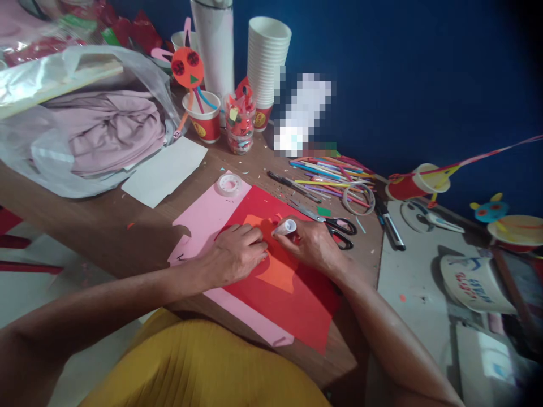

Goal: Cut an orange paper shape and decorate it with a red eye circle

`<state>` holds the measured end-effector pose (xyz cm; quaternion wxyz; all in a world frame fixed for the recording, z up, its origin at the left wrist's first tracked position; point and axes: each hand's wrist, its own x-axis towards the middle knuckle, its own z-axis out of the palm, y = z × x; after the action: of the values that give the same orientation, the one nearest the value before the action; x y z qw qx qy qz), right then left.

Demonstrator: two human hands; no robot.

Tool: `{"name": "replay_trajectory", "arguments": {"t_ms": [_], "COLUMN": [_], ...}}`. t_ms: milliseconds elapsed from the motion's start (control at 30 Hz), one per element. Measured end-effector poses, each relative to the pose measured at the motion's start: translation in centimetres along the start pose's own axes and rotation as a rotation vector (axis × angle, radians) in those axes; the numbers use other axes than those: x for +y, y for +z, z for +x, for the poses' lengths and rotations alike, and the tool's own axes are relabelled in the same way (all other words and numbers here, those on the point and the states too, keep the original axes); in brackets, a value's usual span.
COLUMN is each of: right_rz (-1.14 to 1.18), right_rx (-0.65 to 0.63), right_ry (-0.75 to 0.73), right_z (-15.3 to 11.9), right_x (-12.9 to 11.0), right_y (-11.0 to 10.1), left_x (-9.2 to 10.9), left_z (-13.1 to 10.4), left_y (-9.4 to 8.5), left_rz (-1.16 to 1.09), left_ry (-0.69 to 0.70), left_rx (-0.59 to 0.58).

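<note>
My right hand (311, 246) is closed round a white tube (284, 228) whose end faces up; whether it is a marker or a glue stick cannot be told. Its lower tip is hidden. With curled fingers together, my left hand (240, 251) presses on the orange paper (275, 278), beside a rounded red patch. Beneath lies a large red sheet (297, 311), on top of a pink sheet (263, 325) with cut edges. A roll of clear tape (229, 185) sits at the pink sheet's far end. Just past my right hand lie black-handled scissors (339, 227).
Behind are colourful sticks (335, 175), a tape ring (358, 199), a cutter knife (390, 226) and a black pen (292, 186). Farther back stand stacked paper cups (267, 62), a decorated cup (205, 121) and a white tumbler (214, 51). A plastic bag (85, 175) fills the left.
</note>
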<state>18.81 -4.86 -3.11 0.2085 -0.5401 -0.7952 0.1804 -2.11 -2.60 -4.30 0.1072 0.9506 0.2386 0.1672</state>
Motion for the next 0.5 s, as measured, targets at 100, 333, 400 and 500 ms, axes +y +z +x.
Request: {"name": "replay_trajectory", "arguments": {"t_ms": [100, 333, 400, 500], "right_rz": [-0.041, -0.025, -0.017, -0.011], "right_rx": [-0.026, 0.007, 0.016, 0.029], "right_ry": [-0.044, -0.065, -0.028, 0.024], "right_z": [-0.08, 0.06, 0.19, 0.34], "right_x": [-0.25, -0.75, -0.73, -0.51], "right_y": [-0.11, 0.37, 0.57, 0.63], "left_x": [0.11, 0.29, 0.34, 0.37], "left_z": [0.04, 0.25, 0.31, 0.31], "left_y": [0.02, -0.09, -0.18, -0.17], "left_rz": [0.030, 0.101, 0.103, 0.095], "left_ry": [0.001, 0.040, 0.040, 0.031], "left_rx": [-0.015, -0.025, -0.034, -0.030]}}
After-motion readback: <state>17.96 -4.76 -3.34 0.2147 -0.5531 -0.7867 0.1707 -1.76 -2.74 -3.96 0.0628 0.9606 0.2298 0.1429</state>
